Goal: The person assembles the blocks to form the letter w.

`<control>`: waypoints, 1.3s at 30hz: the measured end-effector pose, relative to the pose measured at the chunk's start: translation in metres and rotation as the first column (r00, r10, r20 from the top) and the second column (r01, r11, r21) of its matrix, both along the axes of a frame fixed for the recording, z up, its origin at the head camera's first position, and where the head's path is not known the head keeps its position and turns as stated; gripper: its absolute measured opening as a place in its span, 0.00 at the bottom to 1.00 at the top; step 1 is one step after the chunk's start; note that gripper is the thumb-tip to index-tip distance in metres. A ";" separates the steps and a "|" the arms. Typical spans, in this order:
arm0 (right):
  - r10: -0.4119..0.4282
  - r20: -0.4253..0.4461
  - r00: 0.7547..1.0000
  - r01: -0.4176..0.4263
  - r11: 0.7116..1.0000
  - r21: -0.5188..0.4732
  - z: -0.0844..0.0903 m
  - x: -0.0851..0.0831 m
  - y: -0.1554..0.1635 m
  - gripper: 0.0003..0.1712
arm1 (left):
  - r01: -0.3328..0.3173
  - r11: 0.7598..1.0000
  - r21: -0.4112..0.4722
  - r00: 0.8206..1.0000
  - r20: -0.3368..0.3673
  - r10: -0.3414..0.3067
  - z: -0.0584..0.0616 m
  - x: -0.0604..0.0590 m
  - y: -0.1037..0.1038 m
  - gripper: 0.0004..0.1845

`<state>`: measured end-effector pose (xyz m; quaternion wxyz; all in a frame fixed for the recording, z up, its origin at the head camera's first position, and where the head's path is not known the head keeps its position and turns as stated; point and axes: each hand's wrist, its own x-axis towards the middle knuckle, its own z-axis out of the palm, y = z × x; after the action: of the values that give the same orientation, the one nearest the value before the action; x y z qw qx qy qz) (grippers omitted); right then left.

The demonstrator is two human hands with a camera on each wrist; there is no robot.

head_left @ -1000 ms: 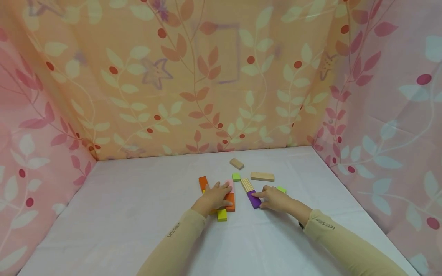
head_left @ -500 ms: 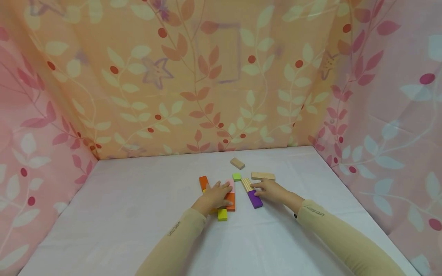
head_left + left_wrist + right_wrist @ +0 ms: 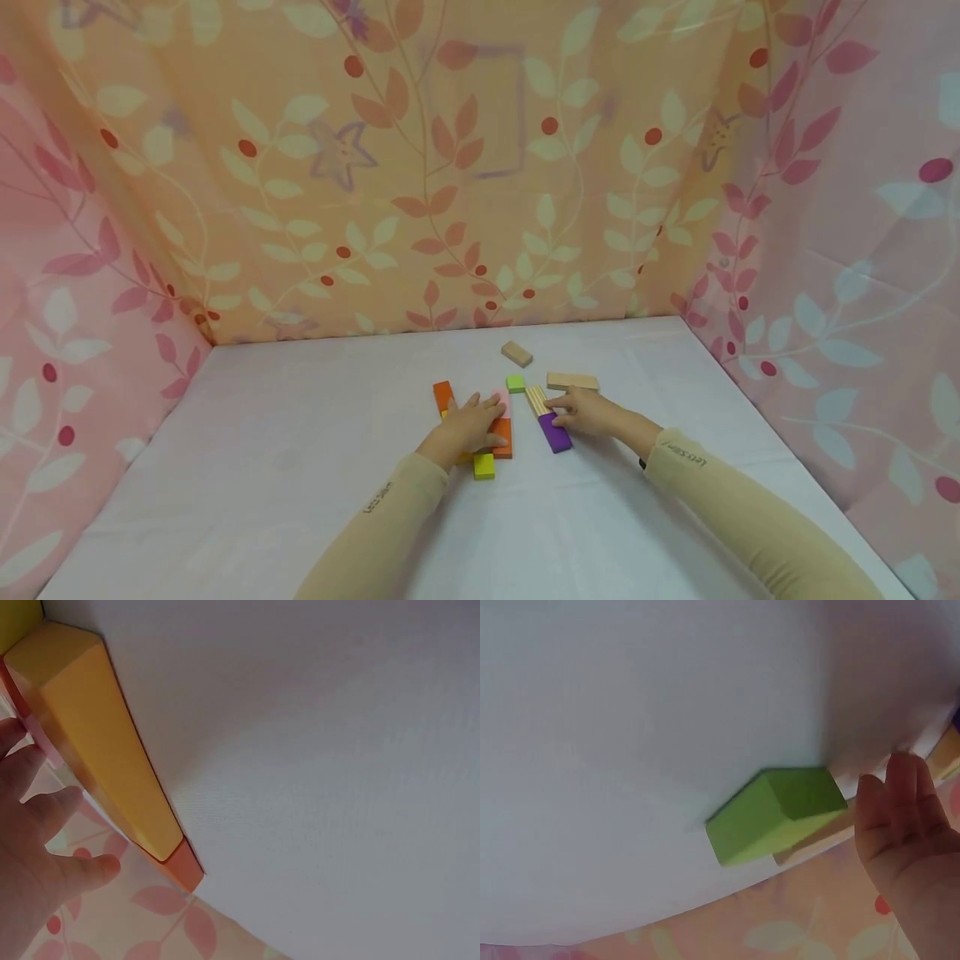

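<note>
Overhead, from the head camera, the left hand (image 3: 467, 422) lay flat with straight fingers across a pink block (image 3: 501, 403) and the orange block (image 3: 502, 438) just below it, pressing down rather than gripping. A second orange block (image 3: 442, 395) stood just left of that hand, and a yellow-green cube (image 3: 483, 466) lay near its wrist. The right hand (image 3: 590, 412) reached to the left with its fingers stretched out, their tips touching the striped wooden block (image 3: 536, 399) where it met the purple block (image 3: 555, 432); no curl round either piece showed. A small green cube (image 3: 514, 383) sat between the two hands, a long plain wooden block (image 3: 572, 382) lay just behind the right hand, and a short wooden block (image 3: 517, 354) rested farther back on the white table (image 3: 300, 450), near the leaf-patterned curtain (image 3: 420, 175).

Next, the left wrist view showed the left hand's fingers (image 3: 45, 825) relaxed and spread, close against a long yellow block (image 3: 105, 750) that lay beside an orange edge (image 3: 184, 871) on the white surface.

Lastly, the right wrist view showed straight fingertips (image 3: 900, 817) just beside a green block (image 3: 776, 812), apart from it, with a pale wooden edge (image 3: 817, 840) under the block; whether the fingers touched that wood could not be told.
</note>
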<state>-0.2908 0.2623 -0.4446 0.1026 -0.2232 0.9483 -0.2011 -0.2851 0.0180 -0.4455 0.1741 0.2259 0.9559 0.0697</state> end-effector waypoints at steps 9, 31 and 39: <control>-0.120 0.057 0.991 0.124 0.990 -0.068 0.032 -0.024 0.029 0.20 | 0.013 1.000 -0.009 1.000 -0.019 -0.014 0.005 0.003 0.006 0.38; -0.110 0.176 0.978 0.116 0.993 -0.024 0.007 0.021 0.077 0.21 | 0.060 0.996 -0.069 0.988 -0.140 -0.069 0.012 0.002 0.053 0.41; -0.161 0.137 0.977 0.165 0.986 -0.015 0.007 0.034 0.062 0.22 | -0.047 0.993 -0.107 0.978 -0.210 0.023 0.004 0.008 0.077 0.41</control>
<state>-0.2568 0.3241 -0.4377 0.1470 -0.1318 0.9515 -0.2360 -0.2775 0.0949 -0.4414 0.0843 0.2051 0.9751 -0.0047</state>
